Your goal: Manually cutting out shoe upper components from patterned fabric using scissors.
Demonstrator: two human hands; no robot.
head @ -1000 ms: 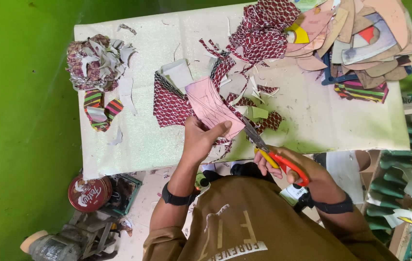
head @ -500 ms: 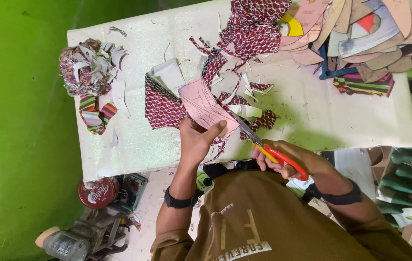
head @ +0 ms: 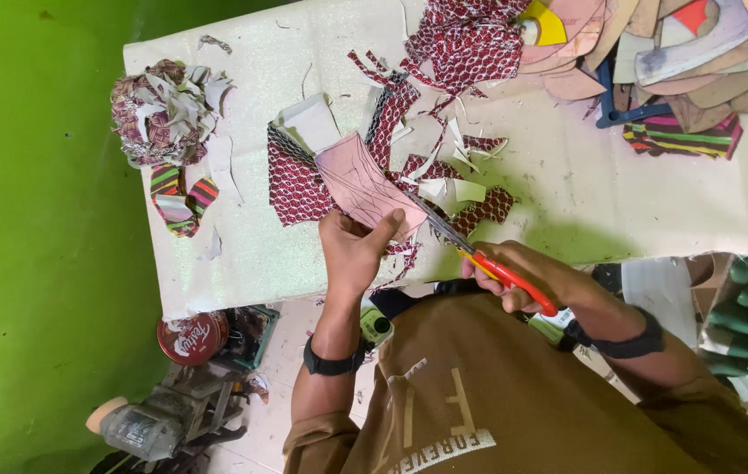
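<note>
Head view: my left hand (head: 352,250) pinches the pink pattern piece (head: 363,186) over the white table (head: 242,254); my right hand (head: 514,276) is closed on the red-handled scissors (head: 479,254), blades in the piece's edge. I judge cutting partly done: scraps (head: 444,175) lie about, the outline uncut. A round red tin (head: 188,338) sits below the table.

Green wall (head: 32,219) beside white table (head: 654,202).
</note>
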